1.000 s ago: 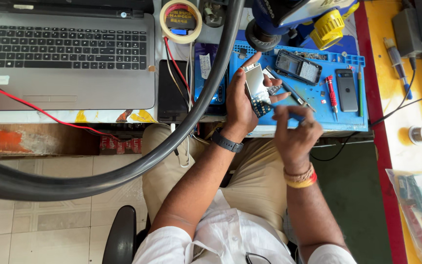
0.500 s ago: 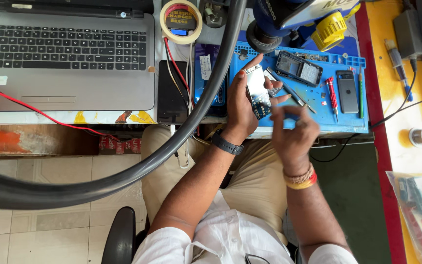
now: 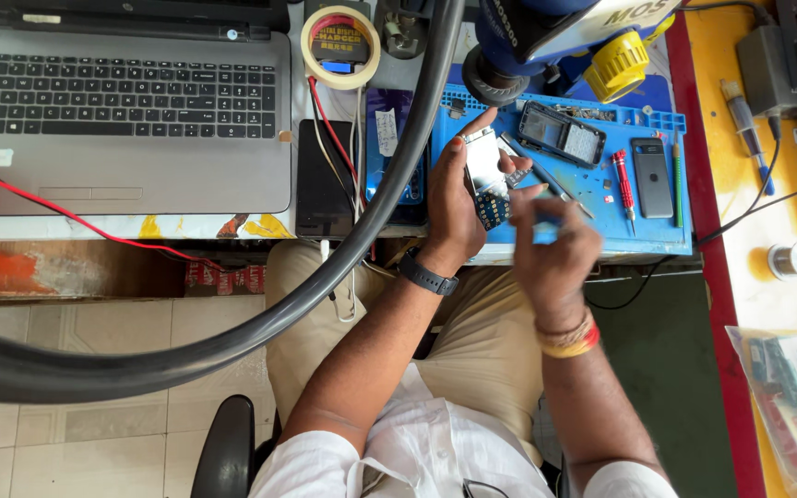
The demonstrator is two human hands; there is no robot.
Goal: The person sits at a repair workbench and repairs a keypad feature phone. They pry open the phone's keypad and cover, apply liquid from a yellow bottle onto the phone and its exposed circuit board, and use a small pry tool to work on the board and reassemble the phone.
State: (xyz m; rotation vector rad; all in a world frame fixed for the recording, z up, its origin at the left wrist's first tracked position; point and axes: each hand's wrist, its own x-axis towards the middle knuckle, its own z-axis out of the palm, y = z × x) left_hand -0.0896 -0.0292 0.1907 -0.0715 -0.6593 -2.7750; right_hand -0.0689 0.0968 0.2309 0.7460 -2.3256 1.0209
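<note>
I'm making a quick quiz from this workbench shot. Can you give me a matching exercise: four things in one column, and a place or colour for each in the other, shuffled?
Things:
1. laptop
2. roll of tape
3. screwdriver
4. small phone

Places or colours:
A. held in the left hand
B. red handle, lying on the blue mat
C. grey, at the far left of the bench
D. cream ring, behind the black cable

Pairs: 1-C, 2-D, 3-B, 4-A
</note>
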